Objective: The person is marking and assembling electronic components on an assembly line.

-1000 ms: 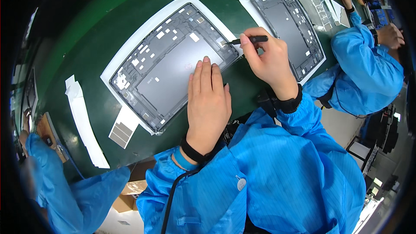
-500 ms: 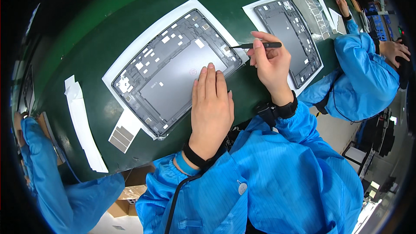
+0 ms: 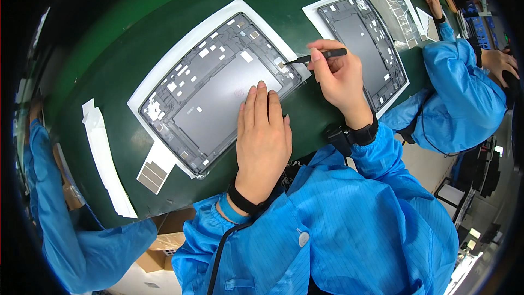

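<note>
A dark grey tablet back housing (image 3: 218,104), dotted with small white pads, lies on a white sheet (image 3: 139,88). Flat across its near edge rests my left hand (image 3: 264,142), fingers stretched out and holding nothing. Between the fingers of my right hand (image 3: 339,74) is a pair of black tweezers (image 3: 322,55). Their tip is at the housing's right side, beside a small tan square pad (image 3: 281,65); whether they grip anything there is too small to tell.
A second housing (image 3: 360,49) lies on white paper to the right. Grey rectangular strips (image 3: 152,176) on a backing and folded white paper (image 3: 103,158) lie at left. Clear plastic packaging (image 3: 390,11) sits at the far right. People in blue sleeves (image 3: 464,95) work on both sides.
The tweezers in my right hand have tilted a little and their tip has shifted slightly left and down. My left hand stays flat on the housing.
</note>
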`<state>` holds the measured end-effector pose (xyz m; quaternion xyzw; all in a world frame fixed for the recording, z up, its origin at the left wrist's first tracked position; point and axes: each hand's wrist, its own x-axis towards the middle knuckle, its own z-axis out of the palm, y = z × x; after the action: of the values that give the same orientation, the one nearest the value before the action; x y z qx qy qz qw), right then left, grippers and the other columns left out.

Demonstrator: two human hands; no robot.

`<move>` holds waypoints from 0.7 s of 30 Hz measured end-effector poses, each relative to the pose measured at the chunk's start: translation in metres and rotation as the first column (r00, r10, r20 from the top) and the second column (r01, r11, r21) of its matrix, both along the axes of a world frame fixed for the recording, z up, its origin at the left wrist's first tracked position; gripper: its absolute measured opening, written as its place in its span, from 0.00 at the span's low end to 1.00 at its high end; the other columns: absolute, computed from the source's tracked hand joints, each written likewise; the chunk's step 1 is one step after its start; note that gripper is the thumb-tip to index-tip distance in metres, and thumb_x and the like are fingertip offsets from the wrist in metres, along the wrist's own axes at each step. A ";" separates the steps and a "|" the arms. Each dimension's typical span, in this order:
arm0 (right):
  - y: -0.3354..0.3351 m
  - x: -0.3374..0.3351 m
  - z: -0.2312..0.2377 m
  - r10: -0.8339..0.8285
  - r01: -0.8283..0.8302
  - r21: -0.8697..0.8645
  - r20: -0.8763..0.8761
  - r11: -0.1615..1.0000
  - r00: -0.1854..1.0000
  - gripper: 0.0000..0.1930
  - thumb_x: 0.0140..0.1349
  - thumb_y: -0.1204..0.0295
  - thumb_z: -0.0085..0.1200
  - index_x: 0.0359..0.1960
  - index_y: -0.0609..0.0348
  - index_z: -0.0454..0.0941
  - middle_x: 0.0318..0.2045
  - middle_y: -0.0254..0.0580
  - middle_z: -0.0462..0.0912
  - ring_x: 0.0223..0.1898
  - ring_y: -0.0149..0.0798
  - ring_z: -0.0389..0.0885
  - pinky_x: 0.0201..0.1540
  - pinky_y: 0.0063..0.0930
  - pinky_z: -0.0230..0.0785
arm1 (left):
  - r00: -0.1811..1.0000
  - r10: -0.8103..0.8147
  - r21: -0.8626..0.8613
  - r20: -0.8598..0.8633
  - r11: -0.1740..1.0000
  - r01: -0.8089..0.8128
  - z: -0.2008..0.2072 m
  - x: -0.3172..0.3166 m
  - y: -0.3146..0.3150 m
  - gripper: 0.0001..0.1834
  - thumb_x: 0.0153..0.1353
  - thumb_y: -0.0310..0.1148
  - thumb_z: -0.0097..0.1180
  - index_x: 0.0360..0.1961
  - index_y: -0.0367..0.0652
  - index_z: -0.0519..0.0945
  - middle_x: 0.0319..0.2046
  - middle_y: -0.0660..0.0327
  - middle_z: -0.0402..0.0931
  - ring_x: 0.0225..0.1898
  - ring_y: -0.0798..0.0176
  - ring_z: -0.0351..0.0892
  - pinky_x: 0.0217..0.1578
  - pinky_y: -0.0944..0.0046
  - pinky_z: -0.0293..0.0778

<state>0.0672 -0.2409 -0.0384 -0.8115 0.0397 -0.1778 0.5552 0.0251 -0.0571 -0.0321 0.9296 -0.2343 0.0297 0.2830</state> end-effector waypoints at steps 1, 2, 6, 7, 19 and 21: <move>0.000 0.000 -0.001 0.001 0.001 -0.049 0.035 0.999 0.999 0.07 0.63 0.76 0.54 0.39 0.69 0.78 0.19 0.35 0.79 0.19 0.22 0.75 0.21 0.17 0.66 | 1.000 -0.002 0.001 0.000 1.000 0.002 0.000 0.000 0.000 0.23 0.57 0.27 0.56 0.53 0.29 0.71 0.59 0.42 0.66 0.61 0.41 0.66 0.60 0.50 0.65; 0.000 0.000 -0.002 0.004 0.003 -0.099 0.068 0.995 0.998 0.06 0.63 0.77 0.55 0.38 0.69 0.78 0.18 0.35 0.79 0.19 0.22 0.75 0.20 0.17 0.66 | 1.000 -0.003 -0.001 -0.006 1.000 0.003 0.001 0.001 0.000 0.23 0.58 0.27 0.56 0.53 0.29 0.71 0.59 0.42 0.66 0.61 0.41 0.66 0.60 0.50 0.65; 0.004 -0.001 0.002 0.010 0.002 -0.133 0.084 0.991 0.996 0.05 0.62 0.78 0.55 0.37 0.69 0.77 0.18 0.36 0.79 0.18 0.22 0.74 0.20 0.18 0.66 | 1.000 0.001 -0.002 -0.016 1.000 -0.001 0.002 -0.001 0.000 0.23 0.58 0.27 0.56 0.53 0.29 0.71 0.58 0.43 0.67 0.61 0.41 0.65 0.60 0.51 0.65; 0.005 -0.001 0.003 0.018 -0.004 -0.148 0.098 0.989 0.995 0.05 0.61 0.79 0.55 0.36 0.69 0.77 0.18 0.36 0.79 0.17 0.23 0.75 0.20 0.18 0.66 | 1.000 0.001 -0.001 -0.016 1.000 -0.001 0.002 -0.001 0.001 0.23 0.58 0.27 0.56 0.53 0.29 0.71 0.58 0.43 0.67 0.61 0.41 0.65 0.60 0.51 0.65; 0.008 0.000 0.009 0.043 -0.015 -0.232 0.115 0.973 0.992 0.04 0.60 0.79 0.56 0.35 0.67 0.77 0.19 0.41 0.80 0.16 0.27 0.77 0.20 0.20 0.68 | 0.995 -0.049 0.056 0.090 0.997 0.044 -0.001 0.020 -0.037 0.34 0.55 0.33 0.60 0.59 0.25 0.64 0.58 0.41 0.68 0.64 0.43 0.64 0.62 0.47 0.61; 0.005 0.000 0.007 0.046 -0.018 -0.251 0.103 0.968 0.994 0.04 0.60 0.79 0.56 0.35 0.67 0.77 0.19 0.42 0.80 0.16 0.28 0.77 0.20 0.20 0.68 | 0.990 -0.058 0.135 0.131 0.990 0.040 -0.003 0.022 -0.039 0.33 0.56 0.34 0.59 0.59 0.26 0.64 0.57 0.42 0.69 0.63 0.45 0.65 0.62 0.48 0.60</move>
<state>0.0675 -0.2356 -0.0316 -0.8647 -0.0264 -0.2161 0.4526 0.0474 -0.0966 -0.0349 0.9361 -0.2771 0.0697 0.2053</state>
